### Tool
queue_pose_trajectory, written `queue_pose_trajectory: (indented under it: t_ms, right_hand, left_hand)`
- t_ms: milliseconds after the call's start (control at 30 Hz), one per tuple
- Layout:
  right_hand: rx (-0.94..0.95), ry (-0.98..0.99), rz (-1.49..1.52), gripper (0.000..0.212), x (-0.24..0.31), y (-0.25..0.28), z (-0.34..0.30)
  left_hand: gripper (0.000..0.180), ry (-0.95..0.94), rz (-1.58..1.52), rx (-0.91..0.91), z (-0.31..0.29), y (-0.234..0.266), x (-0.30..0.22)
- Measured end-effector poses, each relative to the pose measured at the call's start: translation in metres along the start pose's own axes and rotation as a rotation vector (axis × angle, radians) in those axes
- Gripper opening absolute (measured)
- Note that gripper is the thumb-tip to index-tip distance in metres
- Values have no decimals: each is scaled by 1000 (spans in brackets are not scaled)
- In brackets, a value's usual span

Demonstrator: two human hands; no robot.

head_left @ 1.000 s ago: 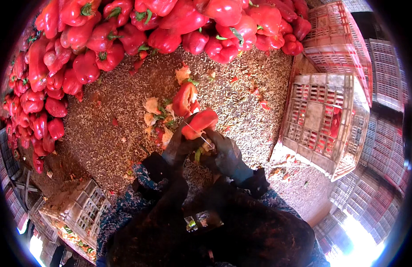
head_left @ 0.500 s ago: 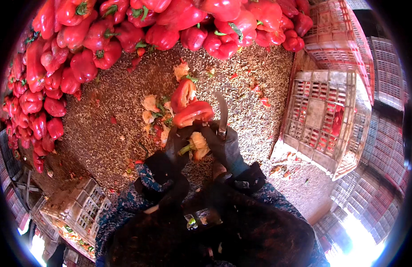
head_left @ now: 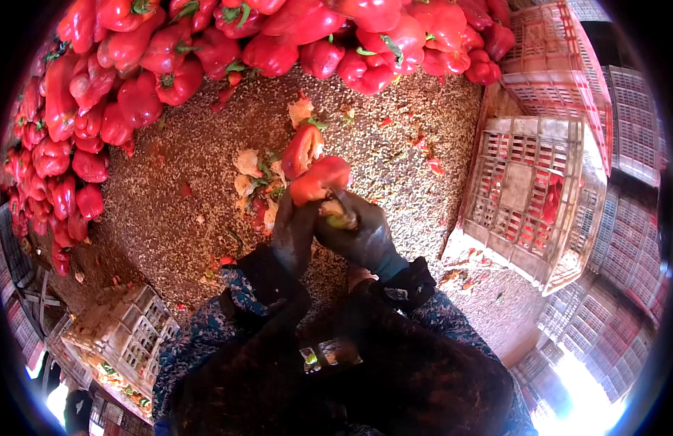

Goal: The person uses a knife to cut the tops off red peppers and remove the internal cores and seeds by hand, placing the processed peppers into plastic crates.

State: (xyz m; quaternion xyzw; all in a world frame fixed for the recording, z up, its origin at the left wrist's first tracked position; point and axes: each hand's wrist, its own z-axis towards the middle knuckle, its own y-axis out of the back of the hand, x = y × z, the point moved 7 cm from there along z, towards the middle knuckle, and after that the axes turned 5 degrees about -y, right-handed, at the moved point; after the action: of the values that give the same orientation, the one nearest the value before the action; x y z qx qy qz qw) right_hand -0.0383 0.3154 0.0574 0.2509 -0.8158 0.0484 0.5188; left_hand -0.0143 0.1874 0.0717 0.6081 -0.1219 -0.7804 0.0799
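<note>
In my gloved left hand (head_left: pixel 294 227) I hold a cut red bell pepper (head_left: pixel 320 179), with the fingers closed on its lower side. My gloved right hand (head_left: pixel 364 231) presses against it from the right. Its fingers are closed round a pale pepper core (head_left: pixel 338 215) with a green stem, just under the pepper's cut end. I cannot make out the knife's blade here. Just beyond the held pepper lies another opened red pepper (head_left: pixel 302 150), its pale inside showing. Discarded cores (head_left: pixel 246 163) lie left of it on the seed-strewn surface.
A large heap of whole red peppers (head_left: pixel 136 102) curves along the far and left sides. At right stands a slatted plastic crate (head_left: pixel 518 185) with red pieces inside, and a reddish crate (head_left: pixel 543 54) beyond. Another crate (head_left: pixel 126 338) sits at the lower left. Stacked crates (head_left: pixel 605 305) line the right edge.
My right hand has turned inward to the pepper, and the curved knife blade that stood up from it no longer shows. The core has come up between the hands, against my right fingers.
</note>
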Motion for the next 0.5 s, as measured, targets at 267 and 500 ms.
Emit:
queue_pose_trajectory:
  t_ms: [267,500]
  right_hand:
    - [-77,126,-14,30,4,-2,-2]
    - [-192,-375,916,36,-26,1,-22]
  left_hand:
    - [31,578,-427,33,-23,-23,51]
    - [33,300,-195,91,-15,-19,33]
